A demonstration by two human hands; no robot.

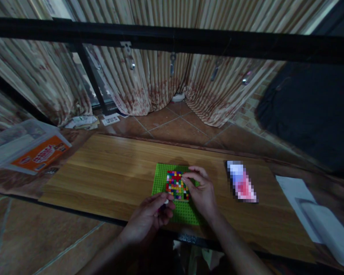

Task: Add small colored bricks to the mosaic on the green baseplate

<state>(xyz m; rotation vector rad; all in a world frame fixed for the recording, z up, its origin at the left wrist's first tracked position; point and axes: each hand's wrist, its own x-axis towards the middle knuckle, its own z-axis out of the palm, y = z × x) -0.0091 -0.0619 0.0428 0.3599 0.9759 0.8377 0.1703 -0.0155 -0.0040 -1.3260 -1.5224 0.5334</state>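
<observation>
1. Left of the wooden worktop point(117, 164) sits a clear plastic tub point(5, 143) with an orange label. Farther off, papers point(81, 122) and a printed card point(111, 120) lie by the foot of the striped curtains point(146, 84).
2. A black bar point(172, 33) crosses the whole upper view in front of the curtains; small shiny hanging things show just under it, too dim to name.
3. A phone point(242, 181), its screen blurred into squares, lies right of the right hand point(202, 191), near but apart. Beyond the worktop's right end are a white sheet point(295, 194) and a pale rounded thing point(329, 229); a large dark shape fills the upper right.
4. The green studded board point(159, 177) lies flat near the worktop's front edge, carrying a squarish patch of coloured bricks point(174, 187). The right hand covers part of its right side, the left hand point(149, 214) its near left corner.
5. The board's longer axis seems to run from near to far, away from the person; the patch lines up with it.
6. The left hand's thumb and fingers pinch a small white piece point(166, 201). The right hand's thumb and forefinger reach the patch, tips close together; whether they grip a brick, I cannot tell.
</observation>
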